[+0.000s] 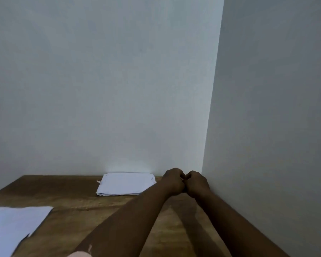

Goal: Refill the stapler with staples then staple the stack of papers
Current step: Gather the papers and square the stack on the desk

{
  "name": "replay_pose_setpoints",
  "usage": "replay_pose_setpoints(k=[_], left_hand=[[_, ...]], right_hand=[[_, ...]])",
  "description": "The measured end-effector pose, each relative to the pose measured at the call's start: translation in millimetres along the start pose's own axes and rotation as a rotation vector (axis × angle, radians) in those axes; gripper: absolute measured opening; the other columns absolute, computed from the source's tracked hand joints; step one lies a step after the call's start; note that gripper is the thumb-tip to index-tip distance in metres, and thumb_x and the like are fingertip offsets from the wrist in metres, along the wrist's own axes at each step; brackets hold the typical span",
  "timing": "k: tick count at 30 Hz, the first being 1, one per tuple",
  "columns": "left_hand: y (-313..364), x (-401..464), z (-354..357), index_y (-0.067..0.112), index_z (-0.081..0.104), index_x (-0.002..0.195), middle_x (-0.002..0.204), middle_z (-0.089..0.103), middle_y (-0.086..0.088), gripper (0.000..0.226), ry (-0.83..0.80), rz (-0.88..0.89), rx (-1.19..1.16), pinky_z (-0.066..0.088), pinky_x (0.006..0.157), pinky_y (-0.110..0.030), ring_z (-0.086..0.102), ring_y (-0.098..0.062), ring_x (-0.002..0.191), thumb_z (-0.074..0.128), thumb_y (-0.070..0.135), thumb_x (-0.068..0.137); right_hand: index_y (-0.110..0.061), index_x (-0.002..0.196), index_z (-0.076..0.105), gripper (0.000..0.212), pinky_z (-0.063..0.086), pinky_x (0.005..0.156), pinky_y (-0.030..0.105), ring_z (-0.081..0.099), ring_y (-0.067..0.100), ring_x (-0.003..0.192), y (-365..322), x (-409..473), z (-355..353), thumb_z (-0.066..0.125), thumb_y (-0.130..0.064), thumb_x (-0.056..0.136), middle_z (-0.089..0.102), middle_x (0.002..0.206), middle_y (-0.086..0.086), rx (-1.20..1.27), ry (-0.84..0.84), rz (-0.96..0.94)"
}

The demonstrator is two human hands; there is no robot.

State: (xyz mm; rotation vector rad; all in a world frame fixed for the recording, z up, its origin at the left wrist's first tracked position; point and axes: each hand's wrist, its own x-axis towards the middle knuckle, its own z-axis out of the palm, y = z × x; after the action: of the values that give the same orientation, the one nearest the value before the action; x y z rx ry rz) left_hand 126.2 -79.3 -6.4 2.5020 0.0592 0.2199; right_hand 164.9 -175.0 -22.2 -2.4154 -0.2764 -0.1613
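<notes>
Two hands, the left hand (172, 182) and right hand (197, 184), meet knuckle to knuckle over one wooden counter (78, 204). Two lots of paper lie on the counter: one stack of papers (126, 184) just beside the hands, one loose sheet (13, 225) well apart.

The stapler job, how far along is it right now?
Nothing looks finished. The stack of papers lies flat by the wall on the table, away from both hands. The left hand and right hand are curled together at the corner, their contents hidden, so I cannot tell if refilling has started. Stapling is left.
</notes>
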Motion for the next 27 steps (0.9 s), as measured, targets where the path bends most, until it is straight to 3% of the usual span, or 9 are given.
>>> replay_pose_setpoints(k=[3, 7, 10, 13, 16, 18, 21, 24, 27], left_hand=[[8, -45, -19, 0.001, 0.063, 0.124, 0.125, 0.065, -0.019, 0.038, -0.034, 0.045, 0.086, 0.048, 0.094, -0.035, 0.061, -0.03, 0.115, 0.066, 0.005, 0.086], [5, -102, -44, 0.003, 0.063, 0.122, 0.121, 0.066, -0.017, 0.042, -0.042, 0.057, 0.098, 0.05, 0.087, -0.035, 0.064, -0.031, 0.11, 0.074, 0.014, 0.083], [-24, -139, -56, 0.005, 0.065, 0.121, 0.122, 0.065, -0.014, 0.039, 0.032, 0.025, 0.03, 0.048, 0.086, -0.032, 0.062, -0.028, 0.112, 0.074, 0.012, 0.083], [-70, -178, -74, 0.005, 0.067, 0.12, 0.125, 0.066, -0.014, 0.037, 0.106, -0.093, -0.008, 0.048, 0.089, -0.029, 0.061, -0.026, 0.113, 0.073, 0.011, 0.085], [-115, -210, -107, 0.002, 0.068, 0.116, 0.121, 0.067, -0.016, 0.03, 0.181, -0.217, -0.027, 0.049, 0.094, -0.033, 0.061, -0.029, 0.114, 0.067, 0.008, 0.087], [-146, -229, -134, 0.003, 0.069, 0.111, 0.111, 0.068, -0.014, 0.025, 0.269, -0.306, -0.005, 0.05, 0.086, -0.032, 0.063, -0.029, 0.107, 0.065, 0.007, 0.086], [-192, -254, -172, 0.004, 0.07, 0.109, 0.108, 0.069, -0.013, 0.024, 0.374, -0.44, 0.108, 0.049, 0.078, -0.029, 0.064, -0.027, 0.1, 0.065, 0.011, 0.086], [-236, -279, -199, 0.005, 0.055, 0.129, 0.133, 0.055, -0.018, 0.046, 0.349, -0.637, 0.287, 0.048, 0.1, -0.04, 0.052, -0.035, 0.122, 0.066, 0.023, 0.088], [-271, -308, -213, 0.012, 0.044, 0.138, 0.145, 0.038, -0.021, 0.073, 0.299, -0.861, 0.426, 0.037, 0.109, -0.046, 0.036, -0.04, 0.134, 0.074, 0.043, 0.08]], right_hand=[[-0.006, 0.11, 0.066, 0.025, 0.05, 0.073, 0.031, 0.067, 0.028, 0.094, -19, -36, -11, 0.063, -0.016, 0.087, 0.071, 0.108, 0.015, -0.06, -0.06, -0.044], [-0.01, 0.1, 0.068, 0.02, 0.038, 0.053, 0.023, 0.055, 0.016, 0.069, -47, -86, -20, 0.06, -0.026, 0.09, 0.068, 0.095, 0.012, -0.02, -0.059, -0.121], [-0.015, 0.085, 0.066, 0.012, 0.047, 0.063, 0.027, 0.059, 0.017, 0.077, -60, -118, -11, 0.069, -0.027, 0.085, 0.067, 0.088, 0.004, 0.08, -0.104, -0.156], [-0.016, 0.08, 0.066, 0.012, 0.047, 0.071, 0.03, 0.062, 0.022, 0.085, -77, -146, 5, 0.078, -0.016, 0.077, 0.07, 0.092, 0.009, 0.043, -0.188, -0.166], [-0.017, 0.071, 0.063, 0.016, 0.042, 0.061, 0.026, 0.057, 0.018, 0.071, -100, -162, 18, 0.077, -0.012, 0.078, 0.066, 0.082, 0.007, 0.113, -0.222, -0.193], [-0.018, 0.068, 0.063, 0.018, 0.04, 0.056, 0.023, 0.052, 0.012, 0.064, -118, -173, 30, 0.076, -0.012, 0.079, 0.063, 0.079, 0.004, 0.14, -0.251, -0.212], [-0.011, 0.081, 0.071, 0.004, 0.05, 0.068, 0.027, 0.061, 0.018, 0.079, -143, -189, 55, 0.074, -0.012, 0.08, 0.069, 0.09, 0.007, 0.152, -0.293, -0.245], [-0.021, 0.098, 0.07, 0.018, 0.044, 0.096, 0.037, 0.061, 0.021, 0.105, -161, -207, 84, 0.066, -0.026, 0.081, 0.069, 0.107, 0.0, -0.094, -0.241, -0.305], [-0.029, 0.103, 0.065, 0.02, 0.03, 0.1, 0.04, 0.055, 0.02, 0.116, -173, -225, 109, 0.059, -0.03, 0.084, 0.066, 0.115, -0.005, -0.206, -0.24, -0.389]])
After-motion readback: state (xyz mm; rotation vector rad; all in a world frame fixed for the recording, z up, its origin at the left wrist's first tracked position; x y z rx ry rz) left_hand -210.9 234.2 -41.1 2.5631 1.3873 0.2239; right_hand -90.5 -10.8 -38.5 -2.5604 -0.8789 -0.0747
